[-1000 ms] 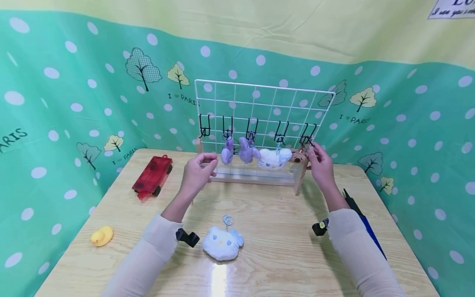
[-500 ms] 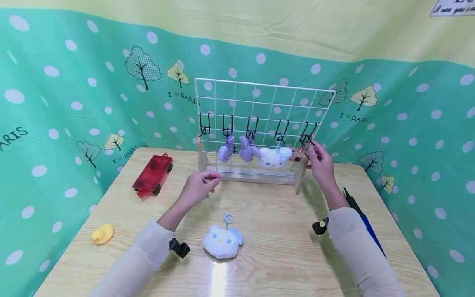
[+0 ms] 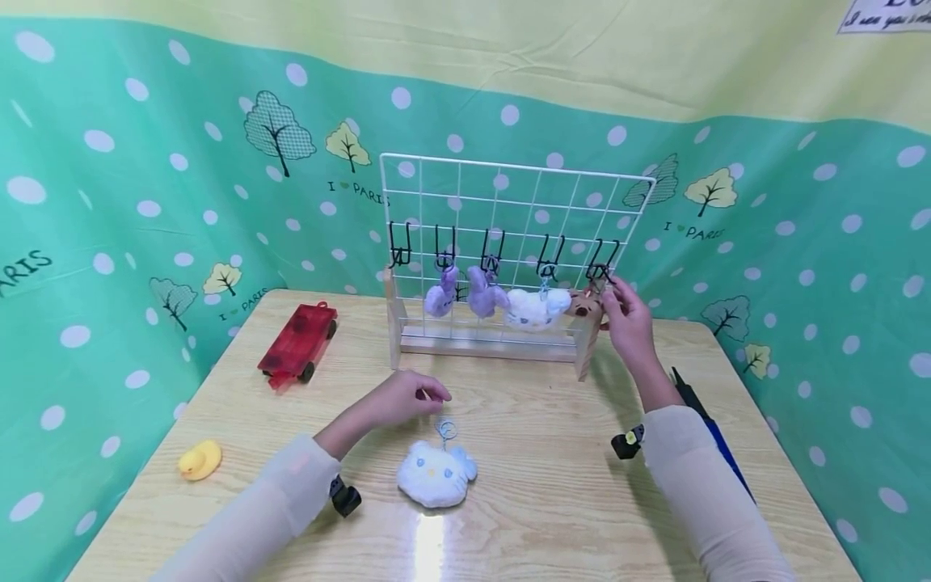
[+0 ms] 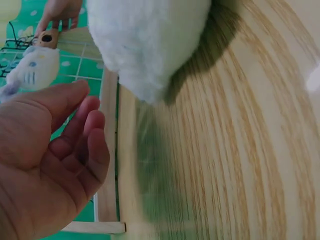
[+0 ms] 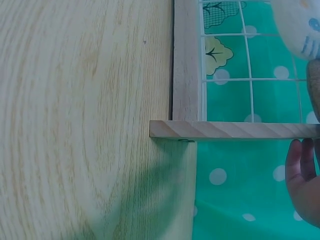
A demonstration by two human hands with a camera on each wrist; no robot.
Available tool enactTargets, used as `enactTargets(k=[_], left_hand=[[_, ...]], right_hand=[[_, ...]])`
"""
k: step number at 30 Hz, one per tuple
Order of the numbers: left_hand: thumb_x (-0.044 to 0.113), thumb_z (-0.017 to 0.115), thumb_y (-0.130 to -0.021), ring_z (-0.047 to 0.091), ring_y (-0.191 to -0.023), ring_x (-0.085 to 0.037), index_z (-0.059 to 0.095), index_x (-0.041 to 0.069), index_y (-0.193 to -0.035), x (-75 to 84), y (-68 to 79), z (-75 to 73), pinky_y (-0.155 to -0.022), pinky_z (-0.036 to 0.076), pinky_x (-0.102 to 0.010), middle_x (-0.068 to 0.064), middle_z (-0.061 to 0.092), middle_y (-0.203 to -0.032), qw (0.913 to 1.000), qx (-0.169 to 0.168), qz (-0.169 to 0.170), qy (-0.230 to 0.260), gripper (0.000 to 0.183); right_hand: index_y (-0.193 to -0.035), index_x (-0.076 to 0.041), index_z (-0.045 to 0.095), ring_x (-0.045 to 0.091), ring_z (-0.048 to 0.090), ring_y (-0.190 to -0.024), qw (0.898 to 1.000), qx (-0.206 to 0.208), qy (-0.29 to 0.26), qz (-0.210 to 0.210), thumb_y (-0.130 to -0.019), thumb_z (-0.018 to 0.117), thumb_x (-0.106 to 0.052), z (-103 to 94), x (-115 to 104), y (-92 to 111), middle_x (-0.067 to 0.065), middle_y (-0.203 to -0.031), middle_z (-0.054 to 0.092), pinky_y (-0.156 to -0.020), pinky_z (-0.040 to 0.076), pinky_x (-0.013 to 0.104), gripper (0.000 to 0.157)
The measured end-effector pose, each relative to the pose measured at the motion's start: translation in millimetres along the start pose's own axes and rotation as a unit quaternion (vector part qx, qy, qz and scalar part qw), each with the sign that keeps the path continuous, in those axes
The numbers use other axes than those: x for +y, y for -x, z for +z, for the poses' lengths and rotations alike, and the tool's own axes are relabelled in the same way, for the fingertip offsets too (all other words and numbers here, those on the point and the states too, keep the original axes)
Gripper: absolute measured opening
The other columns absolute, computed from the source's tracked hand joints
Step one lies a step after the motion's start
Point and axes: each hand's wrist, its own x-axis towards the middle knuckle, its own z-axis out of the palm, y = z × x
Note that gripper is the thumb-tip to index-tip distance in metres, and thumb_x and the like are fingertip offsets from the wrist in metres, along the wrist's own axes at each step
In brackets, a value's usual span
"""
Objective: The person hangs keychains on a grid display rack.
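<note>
My left hand (image 3: 400, 398) hovers over the table just behind the metal ring of a white plush cat keychain (image 3: 434, 477); its fingers curl loosely around nothing. In the left wrist view that hand (image 4: 60, 145) shows a gap between thumb and fingertips, below the cat's white fur (image 4: 150, 40). At the rack's right end my right hand (image 3: 629, 323) pinches near the ring of a brown plush keychain (image 3: 584, 306) hanging below the last black hook (image 3: 600, 260); the exact contact is hidden. Only curled fingers of the right hand (image 5: 302, 175) appear in the right wrist view.
The white wire rack (image 3: 519, 170) stands on a wooden base (image 3: 487, 346). From its hooks hang two purple plush keychains, one the left purple plush (image 3: 440, 297), and a white plush cat (image 3: 534, 309). A red toy car (image 3: 300, 343), yellow duck (image 3: 200, 460) and blue-black object (image 3: 716, 436) lie around.
My left hand has come away from the rack's left side, down and toward me, to the white cat keychain's ring. The left purple plush has turned slightly. My right hand has stayed in place.
</note>
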Motion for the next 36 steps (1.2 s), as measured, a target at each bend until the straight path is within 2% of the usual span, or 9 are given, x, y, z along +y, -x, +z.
enactTargets(k=[6, 12, 18, 25, 36], left_hand=[[0.015, 0.076, -0.091, 0.064, -0.092, -0.008, 0.076, 0.011, -0.117, -6.2, -0.9, 4.8, -0.081, 0.056, -0.022, 0.001, 0.073, -0.103, 0.9972, -0.067, 0.023, -0.022, 0.026], [0.015, 0.077, -0.089, 0.056, -0.087, -0.007, 0.076, 0.014, -0.119, -7.7, -2.3, 11.8, -0.077, 0.051, -0.023, 0.007, 0.066, -0.094, 0.9933, -0.100, 0.026, -0.052, 0.030], [0.016, 0.077, -0.090, 0.052, -0.083, -0.008, 0.076, 0.014, -0.118, -6.2, -2.4, 14.3, -0.073, 0.048, -0.023, 0.009, 0.062, -0.090, 0.9910, -0.101, 0.032, -0.081, 0.028], [0.017, 0.076, -0.092, 0.050, -0.080, -0.006, 0.077, 0.016, -0.116, -3.4, -3.2, 14.6, -0.071, 0.046, -0.021, 0.010, 0.060, -0.086, 0.9886, -0.099, 0.039, -0.106, 0.024], [0.019, 0.076, -0.092, 0.050, -0.079, -0.007, 0.078, 0.022, -0.112, -7.5, -7.2, 21.3, -0.069, 0.045, -0.022, 0.010, 0.058, -0.085, 0.9874, -0.097, 0.036, -0.119, 0.021]], right_hand=[[-0.159, -0.025, 0.036, 0.006, 0.056, -0.106, 1.000, -0.005, 0.005, 0.006, -0.107, 0.044, -0.047, 0.7, 1, 0, 0.015, -0.150, 0.050, -0.077, 0.061, 0.023, 0.057], [-0.159, -0.025, 0.035, 0.004, 0.056, -0.104, 1.000, -0.007, 0.007, 0.007, -0.107, 0.044, -0.046, 0.0, -2, 0, 0.015, -0.150, 0.050, -0.078, 0.062, 0.025, 0.057], [-0.160, -0.025, 0.035, 0.005, 0.056, -0.104, 1.000, -0.018, 0.011, 0.011, -0.107, 0.044, -0.046, -3.0, -4, -1, 0.016, -0.150, 0.050, -0.078, 0.061, 0.025, 0.057], [-0.159, -0.027, 0.035, 0.009, 0.056, -0.107, 1.000, -0.020, 0.017, 0.016, -0.107, 0.044, -0.049, -3.6, -5, -2, 0.015, -0.150, 0.050, -0.083, 0.062, 0.032, 0.058], [-0.160, -0.025, 0.035, 0.007, 0.056, -0.106, 1.000, -0.012, 0.010, 0.011, -0.107, 0.044, -0.047, -3.5, -1, -3, 0.015, -0.151, 0.050, -0.081, 0.063, 0.031, 0.057]])
